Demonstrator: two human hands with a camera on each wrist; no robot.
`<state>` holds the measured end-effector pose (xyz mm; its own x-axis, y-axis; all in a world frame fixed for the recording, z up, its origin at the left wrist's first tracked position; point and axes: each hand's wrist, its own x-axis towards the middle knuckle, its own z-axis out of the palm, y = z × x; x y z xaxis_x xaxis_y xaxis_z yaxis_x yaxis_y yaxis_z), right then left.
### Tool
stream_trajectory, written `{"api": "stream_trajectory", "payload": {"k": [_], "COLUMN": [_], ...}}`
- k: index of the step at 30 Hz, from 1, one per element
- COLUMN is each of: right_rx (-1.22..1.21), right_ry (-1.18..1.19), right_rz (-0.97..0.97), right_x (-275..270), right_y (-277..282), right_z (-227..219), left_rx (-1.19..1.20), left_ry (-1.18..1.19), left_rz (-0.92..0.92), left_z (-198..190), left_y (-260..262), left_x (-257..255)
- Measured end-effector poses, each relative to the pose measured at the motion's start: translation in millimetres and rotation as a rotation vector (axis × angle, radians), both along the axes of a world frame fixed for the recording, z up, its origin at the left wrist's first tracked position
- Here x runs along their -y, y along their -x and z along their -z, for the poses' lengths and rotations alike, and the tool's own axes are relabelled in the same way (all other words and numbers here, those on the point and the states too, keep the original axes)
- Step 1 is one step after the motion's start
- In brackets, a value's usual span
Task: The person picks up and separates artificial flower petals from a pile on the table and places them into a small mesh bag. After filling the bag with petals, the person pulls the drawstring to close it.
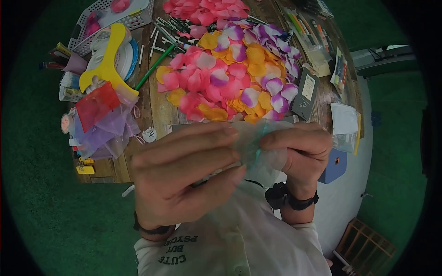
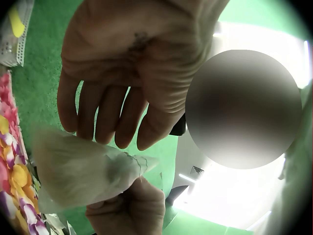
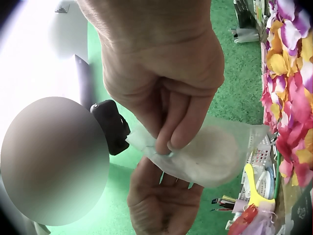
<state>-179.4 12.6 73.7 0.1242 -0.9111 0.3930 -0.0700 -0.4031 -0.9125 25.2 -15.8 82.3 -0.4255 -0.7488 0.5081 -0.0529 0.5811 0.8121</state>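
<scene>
Between the two hands is a sheer whitish drawstring pouch (image 1: pixel 251 149) with a bluish cord near its neck. A pale rounded shape shows through its fabric (image 3: pixel 210 156) in the right wrist view. My right hand (image 1: pixel 306 152) pinches the pouch at its gathered neck, thumb and fingers curled together. My left hand (image 1: pixel 184 168) reaches in from the other side, its fingers nearly straight and fingertips right at the pouch. In the left wrist view the left palm (image 2: pixel 127 68) faces the camera, with the pouch's wide end pointing toward the petals.
Pink, orange and purple-white artificial petals (image 1: pixel 230 78) heap on the wooden table (image 1: pixel 159 108). Purple and red sheer pouches (image 1: pixel 103 119), a yellow three-armed piece (image 1: pixel 108 60) and a white basket (image 1: pixel 142 18) lie left. A dark box (image 1: pixel 305 94) and packs of pens (image 1: pixel 308 34) stand right.
</scene>
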Motion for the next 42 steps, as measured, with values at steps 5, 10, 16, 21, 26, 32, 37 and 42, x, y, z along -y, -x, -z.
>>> {"api": "stream_trajectory", "payload": {"k": [5,10,16,21,26,32,37,42], "right_rx": [-0.060,-0.176,-0.291,0.148,0.251,0.178,0.306,0.324], "right_ry": [0.006,0.064,0.116,-0.295,-0.311,-0.352,-0.413,-0.373], "right_rz": [-0.016,0.005,-0.007,0.096,0.056,0.064,0.065,-0.044], "right_x": [0.1,0.5,0.4,-10.0,-11.0,-9.8,-10.0,-9.6], "right_y": [-1.5,-3.3,-5.2,-6.7,-1.3,-1.8,-5.5,-3.5], "right_z": [-2.4,-5.3,-6.1,-2.4,5.1,4.7,-0.3,-2.8], "left_rx": [0.051,0.111,0.073,0.066,-0.077,-0.216,-0.195,-0.171], "left_ry": [0.023,0.022,0.049,-0.121,-0.294,-0.496,-0.521,-0.475], "left_rz": [0.005,0.003,-0.067,-0.275,-0.320,-0.278,-0.288,-0.296], "left_z": [3.7,1.8,10.2,11.3,18.8,21.7,22.6,30.4], "left_y": [8.9,10.5,9.5,-2.6,-9.7,-12.8,-9.4,-6.6], "left_x": [-1.0,-0.4,0.9,-0.5,2.2,-0.8,0.0,-0.3]}}
